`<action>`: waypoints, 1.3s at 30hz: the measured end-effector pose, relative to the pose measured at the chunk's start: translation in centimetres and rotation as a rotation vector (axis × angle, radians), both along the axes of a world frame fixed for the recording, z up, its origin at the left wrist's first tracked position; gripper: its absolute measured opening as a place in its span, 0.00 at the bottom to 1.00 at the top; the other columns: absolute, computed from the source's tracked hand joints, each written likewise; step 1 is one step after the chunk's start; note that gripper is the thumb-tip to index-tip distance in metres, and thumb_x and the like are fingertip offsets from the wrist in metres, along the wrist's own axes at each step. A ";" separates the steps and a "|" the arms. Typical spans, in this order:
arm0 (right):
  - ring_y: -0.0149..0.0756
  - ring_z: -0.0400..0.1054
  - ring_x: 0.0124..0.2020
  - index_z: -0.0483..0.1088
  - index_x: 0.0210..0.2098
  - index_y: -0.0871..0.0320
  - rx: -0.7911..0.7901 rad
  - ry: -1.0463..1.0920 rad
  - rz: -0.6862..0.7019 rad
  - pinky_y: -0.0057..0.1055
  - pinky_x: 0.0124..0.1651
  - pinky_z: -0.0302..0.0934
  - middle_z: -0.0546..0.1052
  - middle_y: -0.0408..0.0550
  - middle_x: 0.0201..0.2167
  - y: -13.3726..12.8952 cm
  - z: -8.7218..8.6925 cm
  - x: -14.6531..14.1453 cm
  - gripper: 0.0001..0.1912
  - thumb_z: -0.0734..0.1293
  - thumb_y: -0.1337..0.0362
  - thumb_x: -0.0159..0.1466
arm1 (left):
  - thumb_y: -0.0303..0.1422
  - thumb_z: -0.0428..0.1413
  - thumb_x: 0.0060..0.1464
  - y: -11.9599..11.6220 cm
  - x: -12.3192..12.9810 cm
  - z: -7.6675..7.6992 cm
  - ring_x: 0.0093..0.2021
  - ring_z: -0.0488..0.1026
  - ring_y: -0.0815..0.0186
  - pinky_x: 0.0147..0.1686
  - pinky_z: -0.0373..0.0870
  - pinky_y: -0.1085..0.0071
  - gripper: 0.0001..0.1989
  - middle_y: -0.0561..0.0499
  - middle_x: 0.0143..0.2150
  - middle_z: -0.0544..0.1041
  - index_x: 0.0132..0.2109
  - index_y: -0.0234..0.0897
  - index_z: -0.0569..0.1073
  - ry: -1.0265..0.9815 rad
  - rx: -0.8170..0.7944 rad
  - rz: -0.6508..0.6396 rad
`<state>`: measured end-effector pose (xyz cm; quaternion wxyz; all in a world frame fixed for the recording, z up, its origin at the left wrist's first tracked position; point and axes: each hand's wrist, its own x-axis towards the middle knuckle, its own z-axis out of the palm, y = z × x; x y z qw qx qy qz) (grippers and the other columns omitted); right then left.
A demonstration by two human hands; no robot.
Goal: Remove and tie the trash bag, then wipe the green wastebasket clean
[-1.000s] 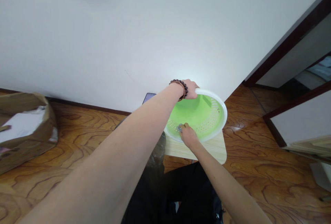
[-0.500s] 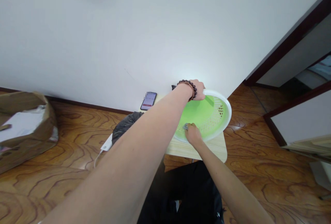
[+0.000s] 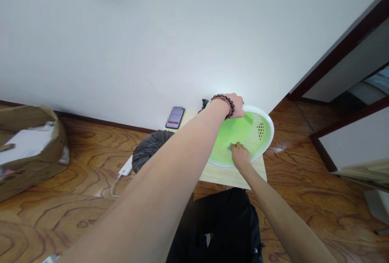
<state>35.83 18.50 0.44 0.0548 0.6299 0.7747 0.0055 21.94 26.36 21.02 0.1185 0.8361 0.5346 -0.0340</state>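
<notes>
A green plastic basket (image 3: pixel 231 133) with a white rim and rows of holes sits tilted on a small pale wooden table (image 3: pixel 225 176). My left hand (image 3: pixel 236 104), wearing a dark bead bracelet (image 3: pixel 226 101) on its wrist, is closed over the basket's far rim. Inside the basket, my right hand (image 3: pixel 241 154) is closed on a small greyish cloth (image 3: pixel 230 146), most of it hidden by the fingers. The cloth is against the green inner surface near the holes. My left forearm hides the basket's left part.
A phone (image 3: pixel 175 117) lies at the table's left corner near the wall. Beside it is a black plastic bag (image 3: pixel 148 149), with a white power strip (image 3: pixel 126 166) and its cable below. A cardboard box (image 3: pixel 45 157) holding papers stands on the floor at left.
My right hand has moved right and slightly up inside the basket with the cloth. The basket and my left hand have shifted slightly right; the left hand keeps its hold on the rim.
</notes>
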 end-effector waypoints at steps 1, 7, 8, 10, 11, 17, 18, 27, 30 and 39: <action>0.38 0.68 0.39 0.68 0.44 0.62 -0.037 0.051 -0.038 0.30 0.38 0.59 0.70 0.56 0.40 0.0 -0.2 -0.4 0.15 0.54 0.74 0.63 | 0.41 0.52 0.43 0.0 0.1 0.0 0.46 0.70 0.51 0.44 0.67 0.60 0.28 0.41 0.49 0.72 0.54 0.40 0.70 0.002 -0.003 0.000; 0.34 0.67 0.40 0.69 0.45 0.60 -0.153 0.408 0.009 0.25 0.41 0.57 0.73 0.50 0.38 -0.7 -0.7 -5.1 0.14 0.58 0.69 0.61 | 0.42 0.51 0.44 -0.2 -0.4 0.1 0.46 0.70 0.54 0.44 0.66 0.63 0.26 0.43 0.47 0.73 0.52 0.42 0.71 0.011 0.021 0.036; 0.34 0.67 0.40 0.69 0.44 0.59 -0.145 0.426 0.033 0.25 0.41 0.56 0.73 0.50 0.38 -0.9 -0.7 -5.4 0.14 0.58 0.69 0.61 | 0.42 0.51 0.44 -0.2 -0.6 0.1 0.46 0.70 0.54 0.44 0.66 0.63 0.26 0.43 0.48 0.73 0.52 0.42 0.71 0.012 0.020 0.042; 0.34 0.67 0.38 0.68 0.44 0.57 -0.120 0.413 0.084 0.26 0.41 0.57 0.72 0.49 0.38 -1.1 -0.5 -5.3 0.14 0.58 0.69 0.61 | 0.41 0.50 0.45 -0.3 -1.0 0.1 0.46 0.70 0.54 0.45 0.66 0.62 0.26 0.43 0.48 0.73 0.52 0.42 0.71 0.014 0.017 0.050; 0.34 0.67 0.38 0.68 0.44 0.57 -0.106 0.381 0.113 0.26 0.40 0.57 0.71 0.49 0.39 -1.2 -0.4 -5.0 0.13 0.58 0.69 0.61 | 0.41 0.50 0.45 -0.3 -1.1 0.1 0.46 0.70 0.54 0.45 0.66 0.61 0.26 0.43 0.48 0.72 0.53 0.42 0.70 0.015 0.018 0.054; 0.36 0.67 0.39 0.67 0.42 0.59 -0.044 0.060 0.135 0.28 0.37 0.58 0.68 0.53 0.40 -0.7 -0.2 -2.0 0.14 0.54 0.74 0.62 | 0.41 0.50 0.44 0.2 -0.7 -0.4 0.45 0.70 0.54 0.43 0.67 0.63 0.27 0.42 0.48 0.72 0.53 0.40 0.70 0.004 0.027 0.045; 0.36 0.67 0.39 0.67 0.42 0.59 -0.043 0.026 0.115 0.28 0.37 0.58 0.68 0.53 0.40 -0.6 -0.2 -1.7 0.14 0.54 0.74 0.63 | 0.41 0.50 0.44 0.3 -0.5 -0.5 0.45 0.70 0.54 0.42 0.67 0.63 0.27 0.42 0.48 0.72 0.52 0.39 0.70 0.000 0.031 0.037; 0.41 0.68 0.38 0.70 0.40 0.63 0.055 -0.107 0.063 0.32 0.36 0.59 0.70 0.57 0.38 -1.1 1.4 1.2 0.14 0.54 0.75 0.63 | 0.42 0.46 0.51 -2.1 -2.0 -1.9 0.47 0.70 0.59 0.44 0.66 0.69 0.28 0.45 0.49 0.73 0.59 0.41 0.62 -0.105 0.156 0.133; 0.43 0.67 0.39 0.71 0.37 0.65 0.119 -0.143 0.063 0.35 0.39 0.57 0.70 0.59 0.37 -0.8 3.0 2.5 0.14 0.55 0.74 0.62 | 0.42 0.44 0.54 -3.4 -3.7 -2.9 0.46 0.72 0.59 0.43 0.66 0.69 0.29 0.44 0.48 0.74 0.62 0.43 0.55 -0.129 0.136 0.269; 0.43 0.65 0.40 0.73 0.36 0.66 0.188 -0.205 0.172 0.36 0.41 0.55 0.72 0.60 0.35 -1.1 4.9 2.5 0.14 0.56 0.74 0.62 | 0.30 0.50 0.52 -5.8 -1.4 -1.2 0.60 0.54 0.51 0.55 0.50 0.51 0.40 0.47 0.67 0.48 0.66 0.54 0.38 0.084 0.567 0.098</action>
